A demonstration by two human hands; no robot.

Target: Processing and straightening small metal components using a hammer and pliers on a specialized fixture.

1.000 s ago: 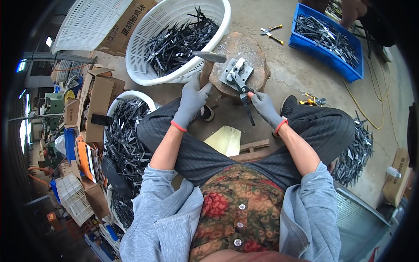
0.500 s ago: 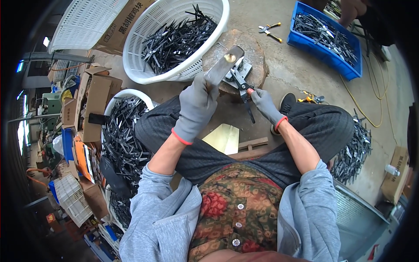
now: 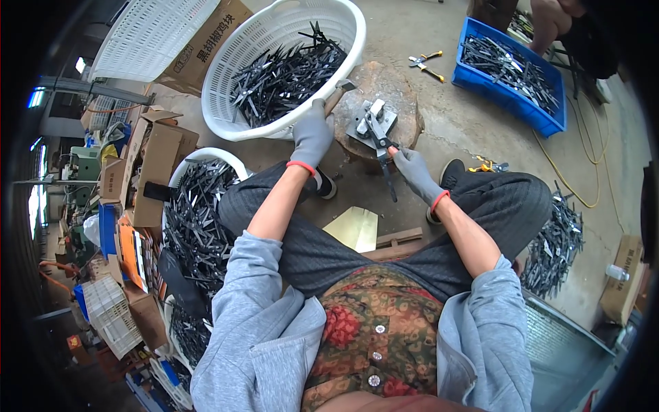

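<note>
My left hand [image 3: 314, 137], in a grey glove, is closed around the handle of a hammer [image 3: 335, 98], beside the stump's left edge. My gloved right hand [image 3: 414, 173] pinches a pair of black scissor blades [image 3: 379, 137] joined at a pivot. One part of them lies over a metal block [image 3: 371, 115] on the stump; another long dark part hangs down past the stump's near edge. The wooden stump [image 3: 395, 82] stands in front of me, between my hands and the far floor.
A white basket [image 3: 218, 103] of black blades stands beyond my left hand, with another full basket [image 3: 241, 168] by my left leg. At far right is a blue crate [image 3: 508, 89] of blades, with a person's hand nearby. Yellow-handled pliers [image 3: 427, 66] lie on the floor.
My left hand has drawn the hammer down and left, off the metal block, uncovering it. My right hand keeps its hold on the scissor blades, nearly in place.
</note>
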